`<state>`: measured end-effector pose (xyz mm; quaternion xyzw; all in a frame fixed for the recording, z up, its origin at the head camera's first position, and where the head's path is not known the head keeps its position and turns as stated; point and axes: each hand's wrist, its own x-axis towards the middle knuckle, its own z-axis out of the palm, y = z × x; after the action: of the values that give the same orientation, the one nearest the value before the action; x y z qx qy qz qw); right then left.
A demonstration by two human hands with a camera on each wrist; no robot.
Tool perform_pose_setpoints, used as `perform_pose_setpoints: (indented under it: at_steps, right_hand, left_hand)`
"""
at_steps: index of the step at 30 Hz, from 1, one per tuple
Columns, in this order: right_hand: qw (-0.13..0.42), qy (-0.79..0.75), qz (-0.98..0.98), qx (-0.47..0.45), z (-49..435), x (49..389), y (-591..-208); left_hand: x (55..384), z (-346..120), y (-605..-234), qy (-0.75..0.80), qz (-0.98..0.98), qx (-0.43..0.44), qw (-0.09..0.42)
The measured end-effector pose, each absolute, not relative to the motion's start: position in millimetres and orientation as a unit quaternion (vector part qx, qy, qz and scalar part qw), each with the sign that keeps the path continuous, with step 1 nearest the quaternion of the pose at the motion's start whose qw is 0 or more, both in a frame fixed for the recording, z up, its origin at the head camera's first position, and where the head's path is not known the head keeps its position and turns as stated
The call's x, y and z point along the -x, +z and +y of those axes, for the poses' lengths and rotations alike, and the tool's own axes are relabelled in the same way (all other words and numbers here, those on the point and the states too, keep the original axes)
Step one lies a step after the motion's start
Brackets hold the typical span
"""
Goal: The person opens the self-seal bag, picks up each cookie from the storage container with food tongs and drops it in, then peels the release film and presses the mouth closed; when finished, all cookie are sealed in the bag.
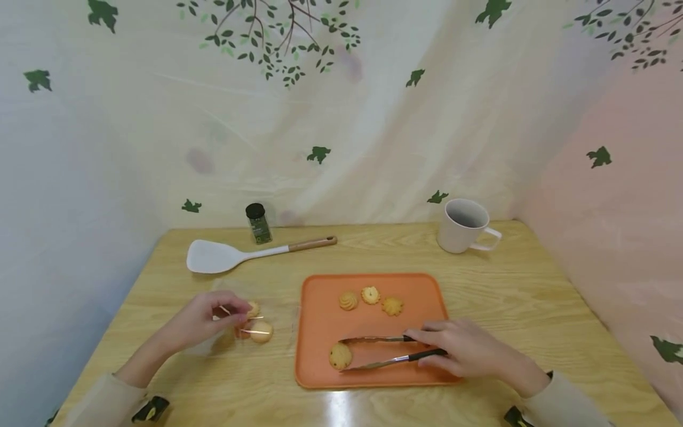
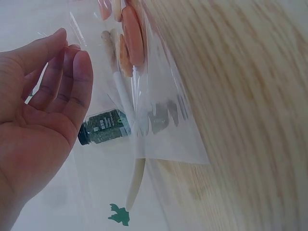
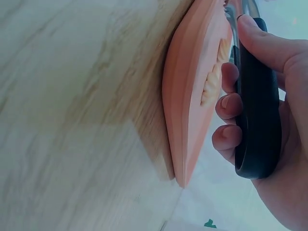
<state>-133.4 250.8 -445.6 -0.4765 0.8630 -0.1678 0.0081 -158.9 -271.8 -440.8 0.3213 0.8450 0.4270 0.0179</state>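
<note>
Your right hand [image 1: 464, 350] grips the tongs [image 1: 421, 355], tips flanking the near cookie [image 1: 340, 356] on the orange tray [image 1: 320, 308]; left hand [image 1: 207, 320] pinches the clear bag [image 2: 161, 86]. Squeeze lightly, evenly; it could crumble.

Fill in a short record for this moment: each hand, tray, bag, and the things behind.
left hand: pinches the clear bag
right hand: holds tongs
tong tips: either side of one cookie; firm grip cannot be told
tray: orange, flat, four cookies in all, three grouped toward the far side
bag contents: at least two cookies
behind: spatula and jar left, mug right
</note>
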Motion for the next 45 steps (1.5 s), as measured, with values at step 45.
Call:
perform_pose_setpoints:
  at_steps: [45]
  right_hand:
    - [0.012,-0.208,0.865,0.457,251,136,-456]
  left_hand:
    - [160,-269,-440,0.425,0.850,-0.308,0.039]
